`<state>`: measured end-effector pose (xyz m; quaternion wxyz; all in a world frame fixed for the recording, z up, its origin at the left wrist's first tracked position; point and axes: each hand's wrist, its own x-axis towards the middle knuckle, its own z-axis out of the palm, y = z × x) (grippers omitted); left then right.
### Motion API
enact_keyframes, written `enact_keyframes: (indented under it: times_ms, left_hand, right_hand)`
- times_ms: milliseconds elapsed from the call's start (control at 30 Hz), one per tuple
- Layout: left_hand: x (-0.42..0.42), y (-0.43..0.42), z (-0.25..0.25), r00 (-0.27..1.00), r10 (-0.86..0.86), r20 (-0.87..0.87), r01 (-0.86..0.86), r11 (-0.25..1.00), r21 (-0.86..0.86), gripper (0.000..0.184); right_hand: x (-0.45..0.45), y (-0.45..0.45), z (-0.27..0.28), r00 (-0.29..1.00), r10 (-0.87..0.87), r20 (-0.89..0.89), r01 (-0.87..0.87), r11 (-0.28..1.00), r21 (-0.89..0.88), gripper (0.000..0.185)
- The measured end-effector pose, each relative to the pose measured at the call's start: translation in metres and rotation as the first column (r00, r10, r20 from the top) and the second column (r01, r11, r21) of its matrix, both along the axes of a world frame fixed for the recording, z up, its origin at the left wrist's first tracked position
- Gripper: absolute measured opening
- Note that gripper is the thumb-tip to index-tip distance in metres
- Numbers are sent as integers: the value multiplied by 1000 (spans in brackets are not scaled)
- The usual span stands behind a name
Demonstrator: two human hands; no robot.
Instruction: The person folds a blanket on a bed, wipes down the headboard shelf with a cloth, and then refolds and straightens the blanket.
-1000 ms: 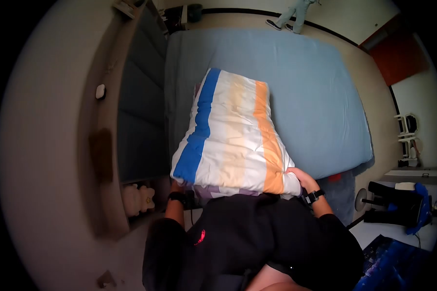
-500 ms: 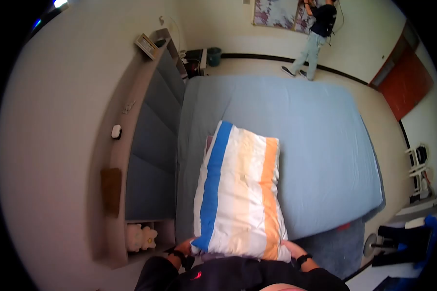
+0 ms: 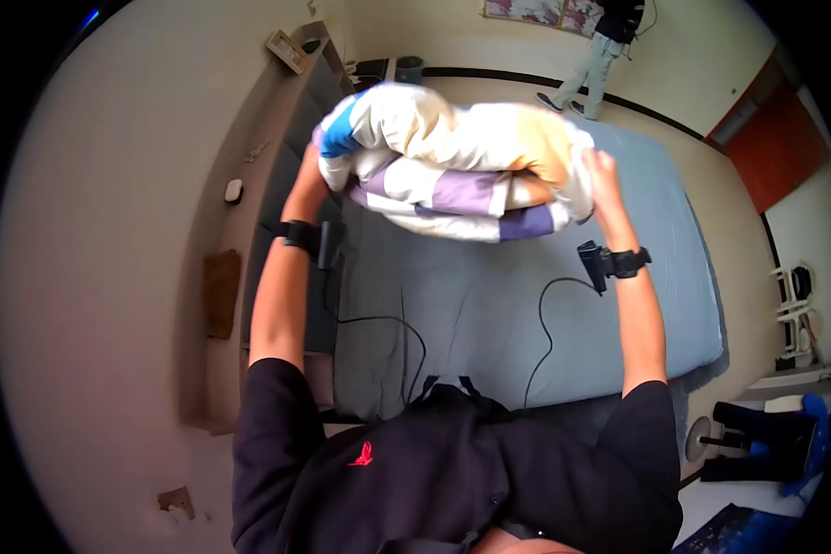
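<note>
though bulky, quilt now farther out

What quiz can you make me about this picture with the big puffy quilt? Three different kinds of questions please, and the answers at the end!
1. Pick one: what do the left hand and right hand hold?
A) a chair
B) a quilt
C) a bucket

2. True or false: there are black wristbands on both arms.

3. Fill in the missing word: the small logo on the black shirt is coloured ____.

Key: 1. B; 2. true; 3. red.
</note>
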<state>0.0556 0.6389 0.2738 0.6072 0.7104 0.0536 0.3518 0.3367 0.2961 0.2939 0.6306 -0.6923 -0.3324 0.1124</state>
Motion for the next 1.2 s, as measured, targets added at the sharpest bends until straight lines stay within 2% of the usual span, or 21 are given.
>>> enact_keyframes:
  times_ms: [33,200,333,433,467,500,533,567,600,633,700,733,767,800,833,867,900,967,1067,1133,1200]
  left_hand:
    - [-9,-10,21,996,10,86,-36,952,304,37]
    - [-72,-60,-8,1000,13,-7,-14,958,-287,53]
    - [-114,-104,-108,995,-43,-89,-6,873,-487,55]
    - [-170,-123,-260,909,-67,-411,-265,668,-695,35]
    - [-184,-145,-284,755,-33,-655,-437,720,-539,31]
    - [-211,-135,-403,489,-92,-867,-411,853,-322,29]
    - [-223,-163,-403,433,-131,-892,-350,888,-300,23]
    - [-229,-191,-403,381,-246,-891,-434,804,-407,23]
    - [-238,-215,-405,341,-366,-866,-518,696,-498,23]
    - [-253,-229,-411,214,-418,-883,-448,761,-469,26]
    - [-281,-244,-442,96,-456,-885,-357,814,-458,30]
    - [-306,-247,-470,143,-288,-947,62,958,-281,36]
    - [-319,-254,-486,263,-145,-954,445,895,-13,42]
    - [-316,-262,-473,264,-163,-951,445,895,-30,42]
    - [-311,-265,-450,284,-310,-908,-158,918,-363,46]
    - [-304,-267,-432,380,-403,-833,-672,498,-548,50]
    - [-311,-263,-461,423,-416,-805,-622,512,-592,60]
    - [-287,-260,-442,472,-324,-820,-641,513,-571,67]
    - [-250,-251,-421,536,-164,-828,-663,525,-533,85]
    - [-238,-244,-467,543,18,-839,-590,719,-367,87]
    - [-221,-231,-438,574,19,-819,-607,680,-410,87]
  right_hand:
    - [0,-14,11,999,-34,23,31,993,117,26]
    - [-40,-78,-25,991,-95,-97,111,979,171,28]
    - [-78,-95,-148,957,-136,-255,112,988,-106,38]
    - [-111,-130,-300,985,-119,-126,52,896,-441,42]
    - [-119,-160,-378,937,-125,-325,-108,785,-611,49]
    - [-162,-179,-327,910,-24,-414,-357,460,-813,52]
    - [-168,-245,-447,884,120,-452,-467,293,-835,48]
    - [-199,-286,-458,840,131,-526,-536,52,-843,47]
    - [-222,-315,-448,822,69,-566,-563,-55,-824,46]
    - [-238,-340,-440,816,4,-578,-575,-90,-813,44]
    - [-258,-370,-420,822,-84,-564,-570,-74,-819,42]
    - [-265,-380,-407,825,-110,-554,-562,-50,-826,41]
    - [-271,-385,-395,832,-119,-542,-548,-24,-836,40]
    - [-274,-389,-386,840,-117,-530,-534,-6,-845,39]
    - [-274,-390,-380,854,-101,-511,-513,7,-859,38]
    - [-274,-388,-374,867,-80,-491,-492,11,-871,37]
    - [-273,-382,-367,883,-52,-466,-466,16,-885,36]
    - [-267,-359,-354,902,-23,-431,-428,81,-900,34]
    - [-249,-315,-356,804,-156,-574,-449,474,-758,33]
    - [-235,-270,-347,917,61,-395,-382,422,-822,33]
    - [-229,-206,-306,920,236,-313,-378,319,-869,29]
